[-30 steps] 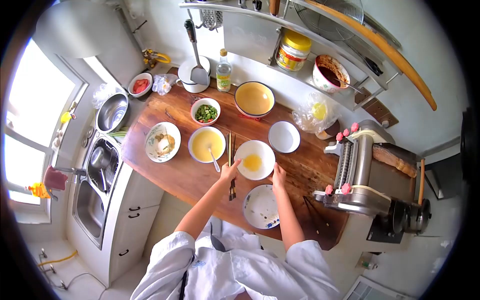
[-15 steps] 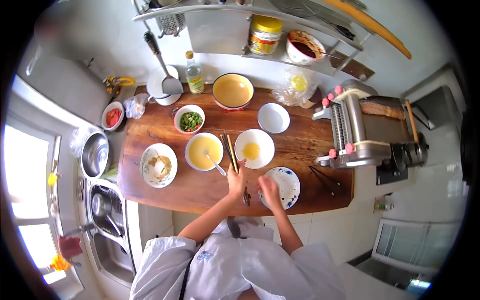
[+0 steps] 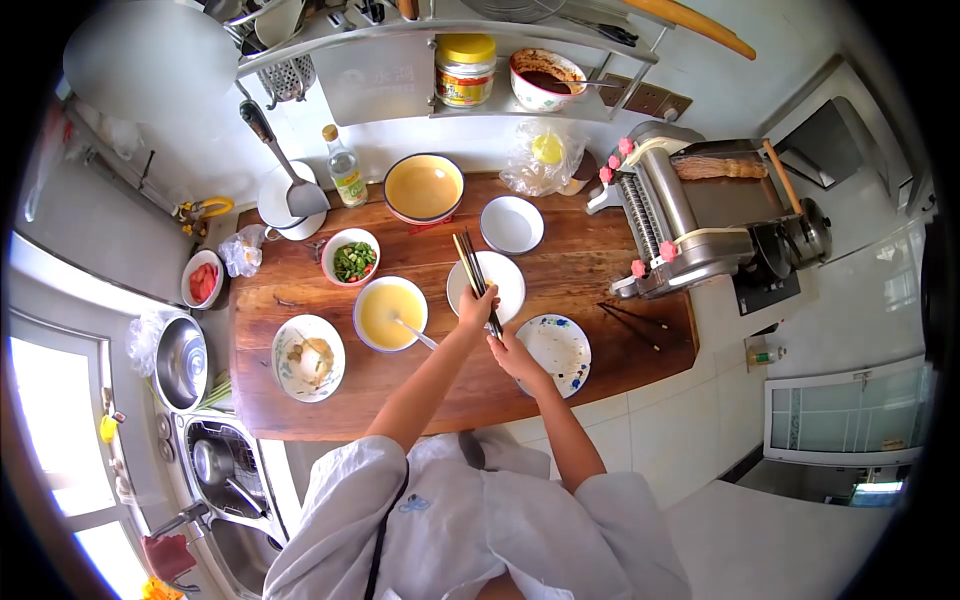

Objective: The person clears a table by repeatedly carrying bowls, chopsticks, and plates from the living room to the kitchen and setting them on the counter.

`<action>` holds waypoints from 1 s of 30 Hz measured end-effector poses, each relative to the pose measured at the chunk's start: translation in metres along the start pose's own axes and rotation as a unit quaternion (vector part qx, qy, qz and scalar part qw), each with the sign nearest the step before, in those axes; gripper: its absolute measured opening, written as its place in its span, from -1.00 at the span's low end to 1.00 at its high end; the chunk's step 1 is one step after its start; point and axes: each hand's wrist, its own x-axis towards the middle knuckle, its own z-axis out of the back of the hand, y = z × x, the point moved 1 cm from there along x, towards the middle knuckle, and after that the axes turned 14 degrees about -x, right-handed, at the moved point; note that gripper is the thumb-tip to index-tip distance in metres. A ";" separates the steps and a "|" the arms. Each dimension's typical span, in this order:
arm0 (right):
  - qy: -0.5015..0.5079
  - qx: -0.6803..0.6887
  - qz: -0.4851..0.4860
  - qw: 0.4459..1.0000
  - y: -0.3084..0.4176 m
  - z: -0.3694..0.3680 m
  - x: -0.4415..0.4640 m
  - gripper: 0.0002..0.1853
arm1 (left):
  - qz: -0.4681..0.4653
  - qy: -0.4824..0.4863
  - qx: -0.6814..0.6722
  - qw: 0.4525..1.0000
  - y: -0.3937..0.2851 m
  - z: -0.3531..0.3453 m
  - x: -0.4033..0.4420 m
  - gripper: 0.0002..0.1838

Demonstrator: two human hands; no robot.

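My left hand (image 3: 477, 307) is closed around a bundle of chopsticks (image 3: 468, 258), light and dark ones together, slanting over a white bowl (image 3: 507, 285). At their lower end, my right hand (image 3: 513, 354) has its fingers closed on the chopsticks, beside a blue-patterned white plate (image 3: 565, 345) with dark specks. Left of my hands stands a bowl of yellow liquid (image 3: 385, 310) with a spoon (image 3: 415, 334) leaning in it. The yellow patch in the white bowl is hidden behind my left hand and the chopsticks.
On the wooden table (image 3: 430, 390) are a food-smeared bowl (image 3: 309, 358), chopped greens (image 3: 353, 262), a yellow-lined bowl (image 3: 424, 188), a small white bowl (image 3: 512, 225), a bottle (image 3: 345, 170) and two dark chopsticks (image 3: 632, 316). A roller machine (image 3: 670, 210) stands right; a sink (image 3: 240, 545) lies left.
My right hand has moved from the plate's left side to the lower end of the chopsticks. My left hand keeps hold of them. The view has shifted slightly.
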 end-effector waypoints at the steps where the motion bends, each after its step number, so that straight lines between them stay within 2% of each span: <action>1: -0.004 -0.036 -0.007 0.999 -0.001 0.004 0.003 -0.82 | -0.067 -0.044 0.070 0.994 0.002 -0.002 0.002 -0.60; 2: -0.004 -0.035 -0.005 0.999 -0.002 0.005 0.005 -0.82 | -0.067 -0.061 0.093 0.992 0.008 -0.001 0.002 -0.49; 3: 0.020 -0.022 -0.011 1.000 -0.004 0.004 0.006 -0.82 | -0.068 -0.063 0.094 0.991 0.013 -0.001 -0.002 -0.49; 5: 0.045 -0.005 -0.016 0.999 -0.005 0.003 0.008 -0.82 | -0.252 -0.138 0.256 0.923 0.025 0.001 -0.011 -0.62; 7: 0.146 0.223 -0.159 0.951 -0.008 0.004 0.013 -0.82 | -0.270 -0.138 0.256 0.918 0.024 0.004 -0.014 -0.64; 9: 0.152 0.225 -0.154 0.950 -0.007 0.008 0.019 -0.82 | -0.095 -0.011 0.102 0.990 0.024 0.009 -0.011 -0.64; 11: 0.153 0.228 -0.152 0.950 -0.008 0.013 0.021 -0.80 | -0.080 0.019 0.093 0.992 0.024 0.011 -0.011 -0.67; 13: 0.136 0.270 -0.177 0.937 0.004 0.021 0.014 -0.74 | -0.143 0.029 0.051 0.988 0.023 0.008 -0.013 -0.71; 14: 0.128 0.295 -0.181 0.929 0.003 0.023 0.012 -0.69 | -0.088 0.039 0.038 0.995 0.023 0.011 -0.014 -0.70; 17: 0.081 0.333 -0.165 0.925 -0.013 0.023 0.007 -0.70 | -0.077 0.072 0.013 0.994 0.015 0.015 -0.024 -0.57; 19: 0.071 0.341 -0.174 0.921 -0.033 0.019 0.000 -0.66 | -0.079 -0.103 0.115 0.985 0.000 -0.004 -0.054 -0.49; 21: -0.081 0.282 -0.030 0.956 -0.052 0.018 -0.014 -0.57 | -0.194 -0.095 0.163 0.963 0.013 -0.002 -0.055 -0.44; 22: -0.101 0.232 -0.107 0.961 -0.052 0.031 -0.034 -0.51 | -0.195 -0.079 0.117 0.971 0.008 -0.014 -0.066 -0.44; 24: -0.141 0.181 -0.070 0.971 -0.079 0.051 -0.062 -0.56 | -0.203 -0.046 0.029 0.978 0.015 -0.035 -0.080 -0.45; 25: -0.161 0.171 -0.064 0.970 -0.092 0.064 -0.077 -0.59 | -0.244 -0.061 0.084 0.964 0.025 -0.053 -0.090 -0.53; 27: -0.182 0.142 -0.079 0.970 -0.133 0.089 -0.104 -0.75 | -0.225 0.013 0.075 0.971 0.065 -0.091 -0.104 -0.66; 28: -0.178 0.209 -0.096 0.957 -0.149 0.102 -0.119 -0.78 | -0.209 0.049 0.067 0.974 0.085 -0.116 -0.114 -0.75; 29: -0.171 0.273 -0.110 0.940 -0.167 0.123 -0.129 -0.81 | -0.122 0.128 -0.002 0.984 0.105 -0.141 -0.124 -0.79; 30: -0.168 0.223 -0.122 0.953 -0.182 0.145 -0.140 -0.84 | -0.038 0.180 -0.026 0.983 0.126 -0.163 -0.133 -0.83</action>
